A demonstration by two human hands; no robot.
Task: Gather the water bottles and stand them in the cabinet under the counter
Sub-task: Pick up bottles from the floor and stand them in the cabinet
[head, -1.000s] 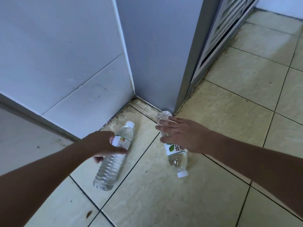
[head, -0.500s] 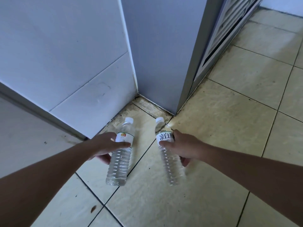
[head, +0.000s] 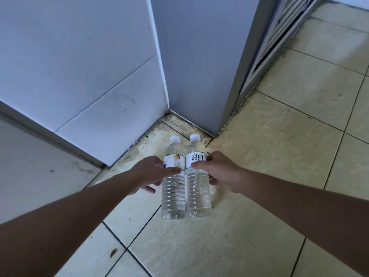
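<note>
Bottles, two of them, clear with white caps, are held side by side and touching above the tiled floor (head: 229, 236), bases toward the camera and caps pointing away. The left hand (head: 148, 173) grips the left bottle (head: 173, 188) around its label, thumb across the front and fingers curled behind. The right hand (head: 219, 170) grips the right bottle (head: 198, 188) the same way, at a white label printed with dark characters. Beyond the caps the floor is stained where it meets a white tiled wall (head: 79, 66) on the left and a grey panel (head: 199, 56). Farther right stands a slatted grille (head: 279, 33).
</note>
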